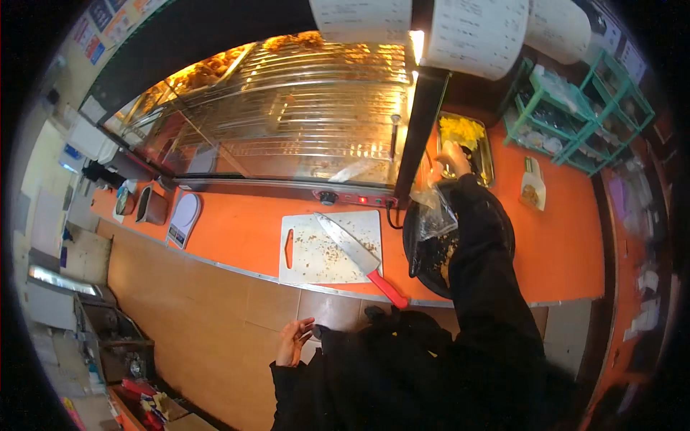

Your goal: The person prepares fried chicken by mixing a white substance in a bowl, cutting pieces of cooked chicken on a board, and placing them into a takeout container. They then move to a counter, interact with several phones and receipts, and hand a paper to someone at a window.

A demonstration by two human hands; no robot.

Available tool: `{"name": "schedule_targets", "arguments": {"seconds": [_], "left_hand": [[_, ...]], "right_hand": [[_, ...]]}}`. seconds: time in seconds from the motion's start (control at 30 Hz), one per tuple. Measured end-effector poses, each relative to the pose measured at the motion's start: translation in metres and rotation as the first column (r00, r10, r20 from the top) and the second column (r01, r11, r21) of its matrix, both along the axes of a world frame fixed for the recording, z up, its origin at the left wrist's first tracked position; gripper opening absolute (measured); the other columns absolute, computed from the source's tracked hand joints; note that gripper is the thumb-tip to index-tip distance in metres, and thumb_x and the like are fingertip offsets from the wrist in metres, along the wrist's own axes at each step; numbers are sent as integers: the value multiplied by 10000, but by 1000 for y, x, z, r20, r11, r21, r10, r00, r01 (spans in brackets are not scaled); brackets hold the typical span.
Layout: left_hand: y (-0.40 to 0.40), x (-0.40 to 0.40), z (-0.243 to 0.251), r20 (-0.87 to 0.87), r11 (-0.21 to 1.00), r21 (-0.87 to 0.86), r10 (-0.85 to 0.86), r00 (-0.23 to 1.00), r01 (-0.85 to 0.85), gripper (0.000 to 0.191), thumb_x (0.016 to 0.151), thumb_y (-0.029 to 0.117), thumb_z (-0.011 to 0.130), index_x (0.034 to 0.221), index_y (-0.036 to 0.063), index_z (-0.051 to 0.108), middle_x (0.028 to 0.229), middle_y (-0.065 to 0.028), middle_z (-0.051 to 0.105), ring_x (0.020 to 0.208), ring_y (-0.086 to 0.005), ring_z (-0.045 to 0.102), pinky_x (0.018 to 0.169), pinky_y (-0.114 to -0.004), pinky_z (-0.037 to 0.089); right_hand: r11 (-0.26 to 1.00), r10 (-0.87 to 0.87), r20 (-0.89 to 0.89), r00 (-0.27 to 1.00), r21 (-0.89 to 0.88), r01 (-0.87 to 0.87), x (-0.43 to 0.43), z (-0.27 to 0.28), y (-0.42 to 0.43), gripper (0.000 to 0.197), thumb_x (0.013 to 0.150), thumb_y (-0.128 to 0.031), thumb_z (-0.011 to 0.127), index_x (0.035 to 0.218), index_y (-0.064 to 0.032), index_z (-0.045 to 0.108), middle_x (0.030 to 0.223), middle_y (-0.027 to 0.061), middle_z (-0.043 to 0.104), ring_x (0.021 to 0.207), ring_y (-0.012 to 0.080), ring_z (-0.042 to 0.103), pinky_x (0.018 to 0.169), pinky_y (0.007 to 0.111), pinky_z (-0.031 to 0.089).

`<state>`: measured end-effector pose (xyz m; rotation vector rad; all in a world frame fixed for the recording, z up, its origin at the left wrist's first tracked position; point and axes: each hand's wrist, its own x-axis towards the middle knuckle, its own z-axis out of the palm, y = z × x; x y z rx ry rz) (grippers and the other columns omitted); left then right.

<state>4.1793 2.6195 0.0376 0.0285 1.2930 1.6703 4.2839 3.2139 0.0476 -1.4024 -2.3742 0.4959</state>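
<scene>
My right hand reaches over a metal tray at the back of the counter, just below a heap of yellow food pieces. A clear plastic bag hangs or lies right under this hand, over a round black pan with brown crumbs in it. Whether my fingers hold the bag is unclear. My left hand is low beside my body, fingers loosely apart, with nothing visible in it. Between the hands, a kitchen knife with a red handle rests diagonally on a white cutting board strewn with crumbs.
Behind the board stands a lit glass food warmer with fried food on racks. A kitchen scale and a container are on the left. Green plastic shelves and a small paper food box occupy the right. Papers with writing hang above.
</scene>
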Motion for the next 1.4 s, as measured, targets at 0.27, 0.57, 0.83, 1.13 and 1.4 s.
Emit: {"name": "schedule_targets", "arguments": {"seconds": [0.27,0.57,0.83,1.13,1.4], "left_hand": [[-22,-35,13,-578,883,-93,328,747,-460,155,873,187,478,902,44,531,993,-105,572,813,-174,544,722,-271,420],[45,1,33,-980,938,110,48,-191,-329,559,858,528,295,1148,103,514,1261,-174,395,1216,-289,324,980,-467,208],[-167,-77,-79,-910,167,-413,-105,401,-895,635,803,540,389,1286,128,355,1369,-156,254,1250,-294,261,976,-568,120],[-387,-68,-12,512,44,601,745,427,-798,656,791,585,388,1257,123,376,1319,-160,336,1212,-285,331,953,-541,232],[-761,-169,5,504,-449,571,853,-138,-687,277,797,352,510,908,104,565,981,-96,583,844,-243,555,742,-422,429]], "right_hand": [[961,270,-805,529,262,-93,-15,57,-252,222,743,-165,604,557,-60,542,537,109,508,508,251,518,476,379,383],[-232,189,-802,566,-597,-768,-88,-53,-480,441,865,-307,439,1218,-43,417,1131,91,515,1056,177,470,885,284,358],[-353,348,-863,365,-482,-802,-176,24,-621,555,863,-454,340,1198,-20,423,1209,136,446,1119,248,413,929,343,310],[-708,669,-237,-704,82,-701,-293,-57,-838,406,782,-301,537,1118,-74,511,1182,180,460,1112,322,410,934,417,300],[-421,871,56,-488,-430,-799,-439,-67,-988,238,747,-256,596,745,-24,648,633,131,607,582,220,589,535,336,458]]}}
